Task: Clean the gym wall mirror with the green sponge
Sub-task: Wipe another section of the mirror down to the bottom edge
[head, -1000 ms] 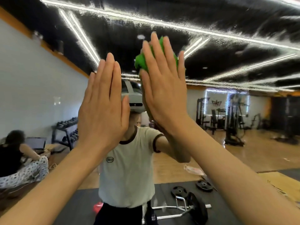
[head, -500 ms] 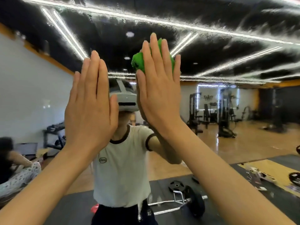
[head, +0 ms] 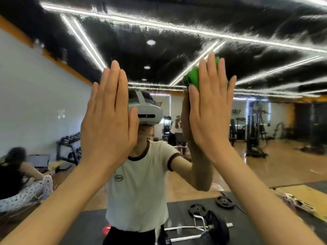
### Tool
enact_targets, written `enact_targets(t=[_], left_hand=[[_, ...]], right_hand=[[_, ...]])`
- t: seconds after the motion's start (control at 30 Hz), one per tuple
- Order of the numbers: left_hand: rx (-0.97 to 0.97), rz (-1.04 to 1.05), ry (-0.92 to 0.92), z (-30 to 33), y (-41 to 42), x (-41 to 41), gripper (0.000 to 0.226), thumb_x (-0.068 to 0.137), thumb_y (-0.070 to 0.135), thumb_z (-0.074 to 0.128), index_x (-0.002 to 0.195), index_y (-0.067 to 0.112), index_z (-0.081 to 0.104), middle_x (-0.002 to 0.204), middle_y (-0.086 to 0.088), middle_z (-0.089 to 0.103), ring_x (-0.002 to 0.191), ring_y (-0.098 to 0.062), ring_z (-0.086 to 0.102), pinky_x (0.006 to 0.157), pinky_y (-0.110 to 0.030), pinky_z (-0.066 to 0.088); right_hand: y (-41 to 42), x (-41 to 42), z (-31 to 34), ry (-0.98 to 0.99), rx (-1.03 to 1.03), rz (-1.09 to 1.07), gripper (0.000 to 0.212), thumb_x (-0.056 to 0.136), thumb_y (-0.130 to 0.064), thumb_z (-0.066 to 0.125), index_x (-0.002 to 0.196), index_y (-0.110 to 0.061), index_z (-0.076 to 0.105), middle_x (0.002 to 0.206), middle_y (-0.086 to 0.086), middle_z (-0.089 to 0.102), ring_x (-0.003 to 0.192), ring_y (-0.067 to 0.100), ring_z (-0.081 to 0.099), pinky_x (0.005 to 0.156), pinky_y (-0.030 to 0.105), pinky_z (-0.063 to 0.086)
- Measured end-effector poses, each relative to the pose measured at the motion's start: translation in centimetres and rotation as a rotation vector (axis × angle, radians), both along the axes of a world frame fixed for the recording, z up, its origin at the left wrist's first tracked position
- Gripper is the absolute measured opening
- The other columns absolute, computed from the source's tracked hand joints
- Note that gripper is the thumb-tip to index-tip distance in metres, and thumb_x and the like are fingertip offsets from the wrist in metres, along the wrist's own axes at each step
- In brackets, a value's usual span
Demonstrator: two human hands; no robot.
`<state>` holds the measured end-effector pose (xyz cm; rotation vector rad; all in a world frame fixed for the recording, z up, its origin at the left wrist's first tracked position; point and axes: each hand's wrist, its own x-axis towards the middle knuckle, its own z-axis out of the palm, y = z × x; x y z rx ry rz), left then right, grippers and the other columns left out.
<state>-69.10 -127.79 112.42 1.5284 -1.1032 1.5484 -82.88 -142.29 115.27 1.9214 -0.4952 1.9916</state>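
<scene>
Green sponge (head: 193,79) — upper centre-right of frame, pressed flat against the wall mirror (head: 265,50) under the right hand (head: 210,119), fingers straight. Left hand (head: 108,121) at centre-left — flat, fingers together, palm toward the glass, holding nothing.

Crumpled green sponge (head: 193,79) pressed flat against the smeared wall mirror (head: 265,55).

Green sponge (head: 193,79) mostly hidden behind right hand (head: 209,114); both forearms cut off at bottom edge.
</scene>
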Motion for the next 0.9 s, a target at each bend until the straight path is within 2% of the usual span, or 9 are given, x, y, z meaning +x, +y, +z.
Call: enact_targets(t=[0.1,0.2,0.27,0.3,0.47,0.57,0.7,0.77,0.9], left_hand=[[-0.007,-0.007,-0.005,0.0,0.0,0.0,0.064,0.106,0.021,0.034,0.161,0.002,0.009,0.17,-0.012,0.005,0.157,-0.025,0.002,0.126,-0.03,-0.006],[0.001,-0.005,-0.001,-0.1,0.0,0.0,0.064,0.105,0.024,0.032,0.161,0.002,0.009,0.17,-0.012,0.004,0.157,-0.024,0.0,0.127,-0.031,-0.005],[0.012,-0.006,0.006,0.0,0.0,-0.1,0.064,0.105,0.025,0.03,0.161,0.003,0.008,0.17,-0.012,0.003,0.157,-0.023,-0.001,0.127,-0.033,-0.005],[0.019,-0.014,0.01,0.0,0.0,-0.1,0.064,0.106,0.025,0.03,0.161,0.003,0.008,0.17,-0.012,0.003,0.157,-0.023,-0.001,0.127,-0.032,-0.005],[0.087,-0.124,-0.009,-0.5,2.2,0.9,0.06,0.107,0.021,0.03,0.161,0.005,0.012,0.17,-0.009,0.007,0.157,-0.021,0.001,0.126,-0.029,-0.006],[0.048,-0.076,0.004,-2.0,5.0,2.3,0.058,0.107,0.02,0.028,0.161,0.003,0.013,0.169,-0.011,0.01,0.156,-0.018,0.001,0.126,-0.029,-0.006],[0.039,-0.023,0.05,-2.8,6.4,3.8,0.06,0.107,0.024,0.025,0.161,0.004,0.01,0.17,-0.011,0.007,0.156,-0.017,0.0,0.127,-0.031,-0.004],[0.05,-0.021,0.053,-2.7,6.3,4.3,0.061,0.106,0.023,0.027,0.161,0.006,0.009,0.17,-0.01,0.006,0.157,-0.021,0.003,0.126,-0.03,-0.005],[0.035,-0.001,0.043,-2.8,5.9,4.8,0.063,0.104,0.023,0.028,0.161,0.004,0.01,0.17,-0.01,0.006,0.157,-0.023,0.004,0.126,-0.03,-0.005]], right_hand=[[0.1,-0.5,-8.4,0.04,0.054,0.012,0.055,0.109,-0.032,0.022,0.16,-0.013,0.017,0.169,0.007,0.011,0.156,0.023,0.004,0.126,0.044,-0.003],[-0.6,-2.1,-14.2,0.174,-0.039,-0.029,0.053,0.111,-0.035,0.021,0.158,-0.011,0.02,0.166,0.007,0.018,0.155,0.026,0.014,0.124,0.048,0.013],[-2.1,-3.7,-12.4,0.264,-0.212,-0.056,0.05,0.11,-0.036,0.03,0.152,-0.01,0.034,0.161,0.011,0.029,0.149,0.031,0.028,0.119,0.043,0.024],[-2.7,-4.3,-11.1,0.258,-0.257,-0.067,0.049,0.109,-0.036,0.035,0.15,-0.01,0.039,0.159,0.012,0.033,0.146,0.032,0.032,0.119,0.038,0.023],[0.8,-0.8,-9.1,-0.025,0.095,0.108,0.053,0.107,-0.031,0.032,0.155,-0.007,0.029,0.164,0.009,0.026,0.155,0.024,0.011,0.127,0.039,0.0],[6.0,4.6,-9.7,0.195,-0.116,0.061,0.054,0.109,-0.034,0.025,0.154,-0.005,0.03,0.163,0.013,0.028,0.153,0.026,0.014,0.126,0.043,0.001],[6.2,4.9,-8.9,0.464,-0.399,-0.07,0.054,0.108,-0.033,0.034,0.155,-0.008,0.03,0.163,0.009,0.029,0.153,0.025,0.019,0.126,0.044,0.009],[3.4,2.0,-9.3,0.38,-0.323,-0.046,0.051,0.109,-0.033,0.034,0.154,-0.009,0.032,0.162,0.008,0.031,0.153,0.023,0.018,0.127,0.042,0.004],[1.0,-1.5,-10.4,-0.029,0.163,0.163,0.05,0.103,-0.02,0.042,0.151,-0.005,0.04,0.161,0.004,0.03,0.155,0.019,0.009,0.125,0.035,-0.01]])
